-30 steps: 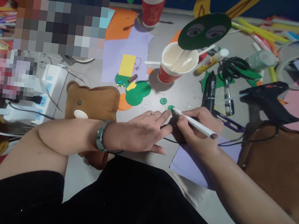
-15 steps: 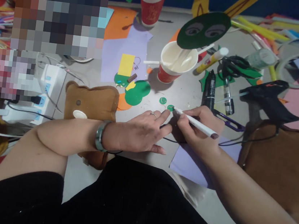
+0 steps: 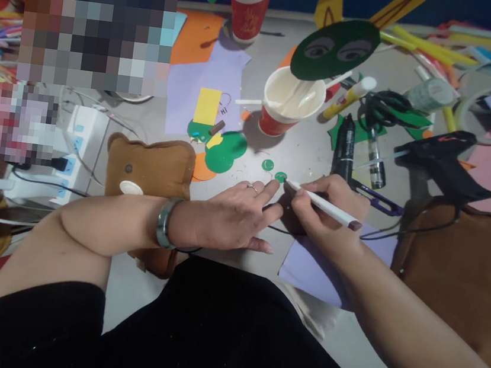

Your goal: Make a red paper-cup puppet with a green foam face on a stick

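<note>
My right hand (image 3: 334, 213) grips a white marker pen (image 3: 329, 208), its tip at the right edge of a small green paper disc (image 3: 280, 177) that bears a pale curved mark. My left hand (image 3: 241, 216) lies on the table with its fingers stretched out, a fingertip touching or just beside that disc. Another small green disc (image 3: 268, 165) with a pale curve lies a little up and to the left. Beyond the left hand are larger green paper circles (image 3: 225, 153) and an orange paper piece (image 3: 204, 168).
A paper cup (image 3: 275, 122) holds a green paper face (image 3: 336, 50). To the right lie a black marker (image 3: 345, 145) and a black glue gun (image 3: 448, 158). Brown cushions (image 3: 151, 166) flank my arms. A power strip (image 3: 84, 146) lies at left; another cup (image 3: 246, 20) stands behind.
The marker tip has shifted very slightly right on the small disc, and the pale mark there looks a bit longer. My left hand stays in place.
</note>
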`<state>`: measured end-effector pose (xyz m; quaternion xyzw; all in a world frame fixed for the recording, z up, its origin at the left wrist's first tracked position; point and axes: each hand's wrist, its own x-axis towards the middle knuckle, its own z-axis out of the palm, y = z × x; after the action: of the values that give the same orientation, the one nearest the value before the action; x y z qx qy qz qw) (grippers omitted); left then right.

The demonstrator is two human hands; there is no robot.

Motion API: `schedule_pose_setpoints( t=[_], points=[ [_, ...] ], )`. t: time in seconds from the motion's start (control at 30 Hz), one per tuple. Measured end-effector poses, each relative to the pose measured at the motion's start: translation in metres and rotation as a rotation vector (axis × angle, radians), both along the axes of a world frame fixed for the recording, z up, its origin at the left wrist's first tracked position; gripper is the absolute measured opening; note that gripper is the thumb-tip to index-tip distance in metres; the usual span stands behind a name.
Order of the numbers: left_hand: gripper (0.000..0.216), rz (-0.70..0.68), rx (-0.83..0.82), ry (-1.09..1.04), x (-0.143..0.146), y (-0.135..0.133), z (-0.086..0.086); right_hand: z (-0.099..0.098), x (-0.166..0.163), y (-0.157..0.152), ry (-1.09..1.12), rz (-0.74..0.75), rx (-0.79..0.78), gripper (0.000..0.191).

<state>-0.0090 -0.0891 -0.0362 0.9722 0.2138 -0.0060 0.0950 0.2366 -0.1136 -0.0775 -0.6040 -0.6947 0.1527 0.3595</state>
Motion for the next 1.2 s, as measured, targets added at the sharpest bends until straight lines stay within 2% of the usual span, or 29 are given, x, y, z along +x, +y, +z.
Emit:
schedule_pose_setpoints(
  t=[0.23,0.43,0.63,0.87,1.2],
  points=[
    [0.090,-0.007,-0.019,0.040,0.0007,0.0002,0.0065,0.0059,-0.0008,-0.0011,0.035,0.030,-0.027,0.013],
    [0.089,-0.007,-0.005,0.042,0.0004,-0.0018,0.0035,0.0029,-0.0028,0.0008,0.013,0.045,0.011,0.017],
    [0.093,-0.009,0.021,0.039,0.0005,-0.0023,0.0024,0.0023,-0.0036,0.0026,0.037,0.080,0.139,0.011],
    [0.089,-0.006,0.007,0.047,0.0010,-0.0023,0.0054,0.0016,-0.0018,0.0011,0.016,0.042,-0.001,0.012],
    [0.087,0.006,0.037,0.039,0.0001,-0.0046,0.0051,0.0021,-0.0025,0.0043,0.013,0.068,0.083,0.016]
  ],
)
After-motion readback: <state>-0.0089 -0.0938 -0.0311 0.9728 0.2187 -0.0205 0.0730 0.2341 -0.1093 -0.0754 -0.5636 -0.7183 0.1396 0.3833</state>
